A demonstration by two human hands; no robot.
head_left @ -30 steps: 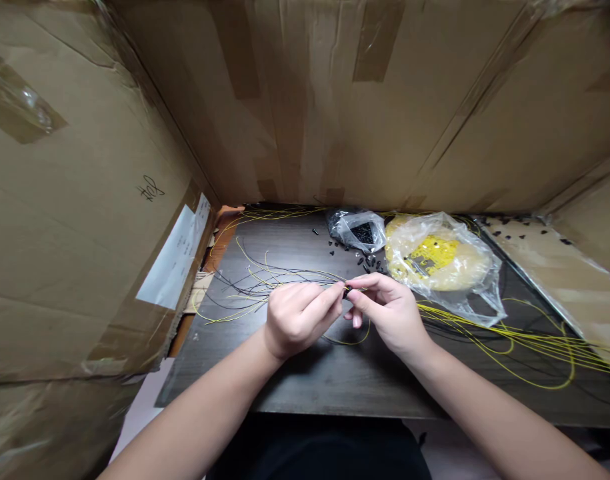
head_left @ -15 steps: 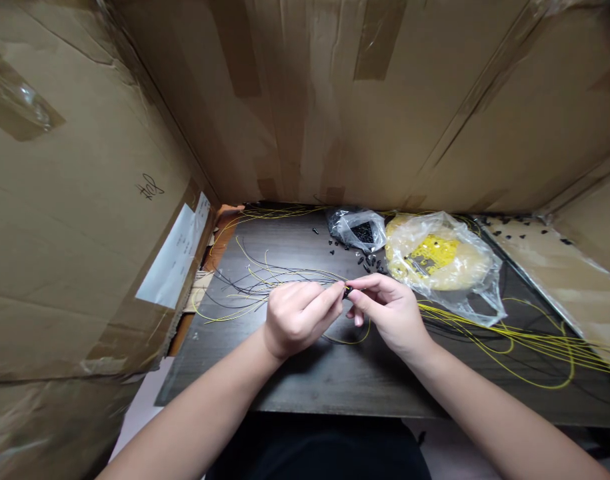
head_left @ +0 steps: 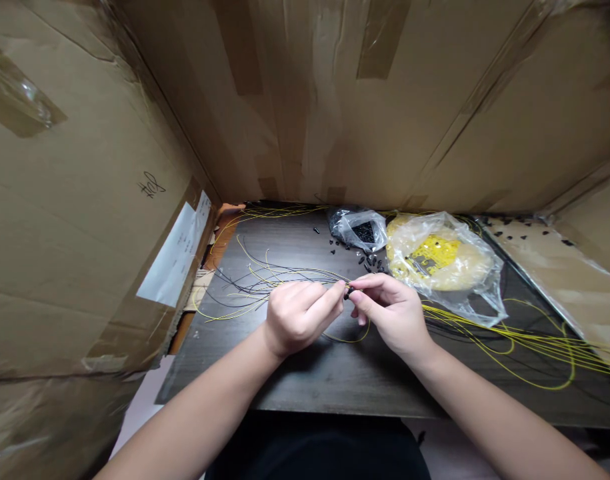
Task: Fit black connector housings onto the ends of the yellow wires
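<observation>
Over the middle of the table, my left hand [head_left: 302, 310] is closed, its thumb and forefinger pinching at a small black plastic part [head_left: 348, 293]. My right hand [head_left: 392, 310] pinches the same part from the other side, so the two sets of fingertips almost meet. Much of the part is covered by the fingers. A thin yellow wire [head_left: 355, 341] loops down below the hands. Behind my left hand, loose black and yellow wires [head_left: 255, 283] fan out to the left; whether their near ends are in my fingers I cannot tell.
At the back lie a clear bag of black parts [head_left: 362, 230], with several spilled in front, and a bag of yellow parts [head_left: 439, 257]. A yellow wire bundle [head_left: 515, 333] runs right across the dark table [head_left: 305, 393]. Cardboard walls [head_left: 305, 133] enclose the back and sides.
Both hands stay in nearly the same place and grip. The fingertips and the black part between them have shifted only slightly.
</observation>
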